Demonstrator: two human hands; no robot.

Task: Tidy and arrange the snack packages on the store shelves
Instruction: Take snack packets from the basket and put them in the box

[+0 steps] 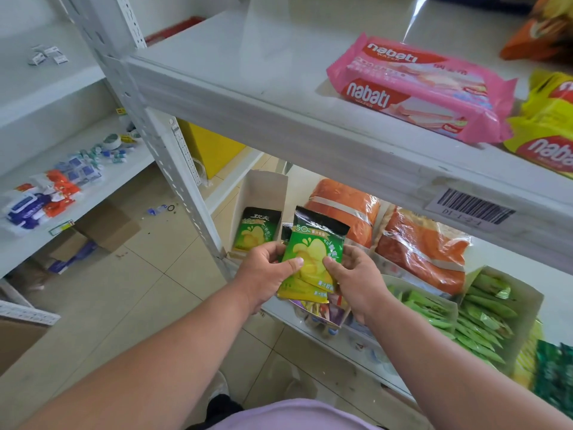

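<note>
both hands hold a small stack of green-and-yellow foil snack sachets with black tops [311, 259] out in front of the lower white metal shelf [313, 328]. the left hand [266, 274] grips the stack's left edge, thumb pressed flat on the front sachet, fingers curled behind. the right hand [356, 277] pinches the right edge, thumb on the front, the other fingers tucked round the back.

just behind the sachets, to their left, an open white cardboard display box [263, 197] stands on that lower shelf with one more matching green sachet [255, 231] upright inside it. to the right of the sachets lie two clear bags of orange snacks [421, 249], and further right a white carton of slim green wrapped sticks [483, 318]. below the sachets a few mixed small packets [322, 315] sit at the shelf's front lip.

above the sachets, on the upper shelf [279, 97], lie a pink nabati wafer pack [421, 88] and beside it a yellow nabati wafer pack [548, 131]. a barcode label [471, 209] is stuck on that shelf's front edge.
</note>
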